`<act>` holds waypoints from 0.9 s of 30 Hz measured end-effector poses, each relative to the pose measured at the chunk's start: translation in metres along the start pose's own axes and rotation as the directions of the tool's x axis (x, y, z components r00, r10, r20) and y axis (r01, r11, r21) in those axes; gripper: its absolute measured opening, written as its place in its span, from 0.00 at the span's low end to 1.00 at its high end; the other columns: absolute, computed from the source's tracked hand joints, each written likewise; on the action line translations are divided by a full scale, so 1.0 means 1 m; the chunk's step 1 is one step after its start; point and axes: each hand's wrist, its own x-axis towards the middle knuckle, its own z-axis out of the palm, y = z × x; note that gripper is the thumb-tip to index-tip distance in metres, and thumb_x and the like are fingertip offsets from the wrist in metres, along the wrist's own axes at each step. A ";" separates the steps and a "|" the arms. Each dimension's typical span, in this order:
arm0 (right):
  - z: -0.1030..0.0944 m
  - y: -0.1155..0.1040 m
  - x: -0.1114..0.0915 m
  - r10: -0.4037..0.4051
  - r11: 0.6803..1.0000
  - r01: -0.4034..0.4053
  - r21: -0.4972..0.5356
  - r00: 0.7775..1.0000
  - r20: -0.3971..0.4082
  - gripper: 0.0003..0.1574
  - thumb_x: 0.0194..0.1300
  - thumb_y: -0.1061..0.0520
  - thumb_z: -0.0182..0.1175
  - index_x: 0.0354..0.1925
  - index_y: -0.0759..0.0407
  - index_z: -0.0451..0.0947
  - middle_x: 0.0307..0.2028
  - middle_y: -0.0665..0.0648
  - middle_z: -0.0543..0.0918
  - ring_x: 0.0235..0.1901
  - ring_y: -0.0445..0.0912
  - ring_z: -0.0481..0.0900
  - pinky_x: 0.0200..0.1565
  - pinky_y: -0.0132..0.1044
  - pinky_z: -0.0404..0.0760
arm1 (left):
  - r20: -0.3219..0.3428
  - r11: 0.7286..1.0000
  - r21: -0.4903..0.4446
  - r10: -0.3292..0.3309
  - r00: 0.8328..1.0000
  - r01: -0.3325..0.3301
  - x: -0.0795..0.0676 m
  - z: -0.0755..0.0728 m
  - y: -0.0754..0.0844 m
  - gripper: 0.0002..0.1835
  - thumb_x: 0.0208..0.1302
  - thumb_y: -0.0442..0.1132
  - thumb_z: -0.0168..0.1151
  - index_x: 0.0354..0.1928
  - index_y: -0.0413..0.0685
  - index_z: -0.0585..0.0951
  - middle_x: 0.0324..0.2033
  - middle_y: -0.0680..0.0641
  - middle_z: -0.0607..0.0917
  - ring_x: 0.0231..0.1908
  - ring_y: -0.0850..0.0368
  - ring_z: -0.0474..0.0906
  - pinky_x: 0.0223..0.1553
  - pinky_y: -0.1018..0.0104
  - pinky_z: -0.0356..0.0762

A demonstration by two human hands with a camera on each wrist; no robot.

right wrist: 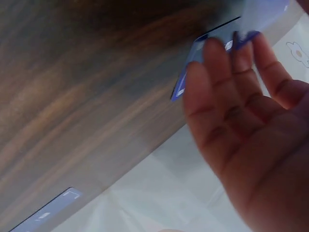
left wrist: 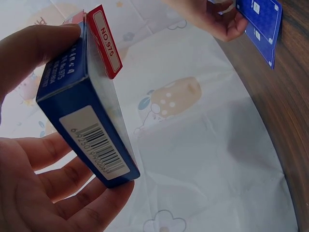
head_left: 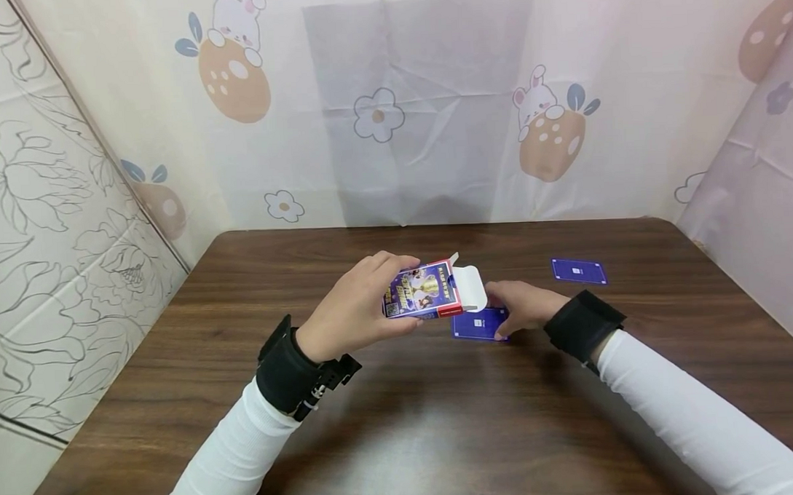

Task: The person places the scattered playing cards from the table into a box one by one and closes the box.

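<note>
My left hand [head_left: 352, 304] grips a blue-and-red card box [head_left: 423, 290] between thumb and fingers, raised above the table. Its white end flap [head_left: 470, 288] is folded out toward the right. The left wrist view shows a barcode [left wrist: 101, 142] on the box's side. My right hand [head_left: 526, 305] is just right of the flap, its thumb and fingers pinching a blue playing card [left wrist: 260, 12]. Another blue card [left wrist: 264, 48] shows partly behind that one in the left wrist view. In the right wrist view my fingers [right wrist: 217, 67] hide part of the cards.
A further blue card [head_left: 579, 271] lies flat on the brown wooden table [head_left: 376, 423], back and to the right. Behind the table hangs a pale curtain [head_left: 430, 93] with rabbit prints. A flower-patterned panel [head_left: 54, 216] stands at the left.
</note>
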 end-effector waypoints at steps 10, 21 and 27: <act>0.000 0.010 -0.011 -0.085 0.981 0.104 0.164 0.989 -0.121 0.12 0.52 0.65 0.63 0.33 0.57 0.69 0.27 0.53 0.72 0.31 0.47 0.69 0.34 0.41 0.70 | 0.004 1.000 -0.010 0.002 1.000 -0.002 0.000 0.001 0.000 0.37 0.44 0.52 0.71 0.56 0.44 0.68 0.45 0.50 0.74 0.40 0.60 0.65 0.40 0.69 0.67; -0.012 0.015 -0.035 0.056 0.808 0.057 0.586 0.983 -0.172 0.11 0.62 0.62 0.56 0.42 0.67 0.70 0.33 0.63 0.74 0.34 0.52 0.76 0.37 0.48 0.77 | 0.020 1.000 -0.004 0.007 1.000 -0.007 0.002 0.006 0.002 0.37 0.43 0.52 0.70 0.55 0.44 0.69 0.44 0.50 0.74 0.40 0.60 0.66 0.40 0.69 0.67; -0.029 0.011 -0.058 0.149 0.705 0.069 0.706 0.959 -0.242 0.18 0.63 0.58 0.56 0.46 0.69 0.69 0.38 0.65 0.75 0.35 0.50 0.77 0.39 0.44 0.77 | 0.033 1.000 0.010 -0.011 0.999 0.010 0.001 0.006 0.003 0.37 0.43 0.52 0.71 0.55 0.43 0.69 0.45 0.49 0.74 0.40 0.60 0.66 0.40 0.68 0.68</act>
